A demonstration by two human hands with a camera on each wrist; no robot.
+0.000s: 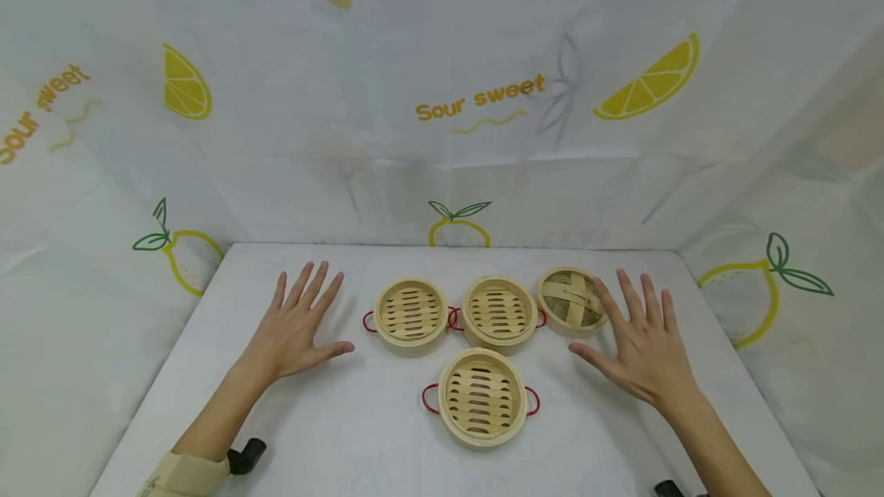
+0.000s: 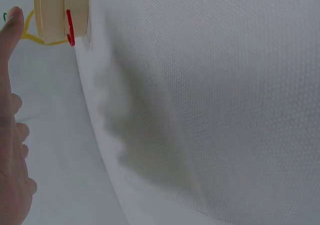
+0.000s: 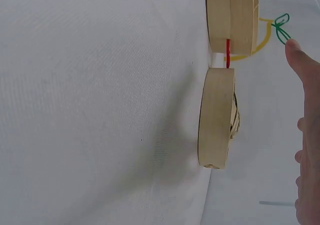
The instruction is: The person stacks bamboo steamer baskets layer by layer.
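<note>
Fingers spread, my left hand [image 1: 290, 332] hovers over the left of the table and holds nothing. Nearest to it is a round bamboo steamer basket [image 1: 412, 314] with red handles. A second steamer basket [image 1: 499, 313] stands right beside that one, their red handles overlapping. In front of the two, a third basket [image 1: 482, 397] shows its slatted base. My right hand [image 1: 645, 347], also spread and holding nothing, is just right of the woven bamboo lid [image 1: 572, 301]; its fingertips overlap the lid's edge in the head view. In the right wrist view the lid [image 3: 216, 119] appears side-on, apart from the thumb.
A white cloth covers the table [image 1: 331, 428]. Behind it and at both sides hangs a pale curtain [image 1: 387, 44] printed with lemons and lettering. A black device [image 1: 246, 456] sits at the left wrist, another [image 1: 667, 488] at the right.
</note>
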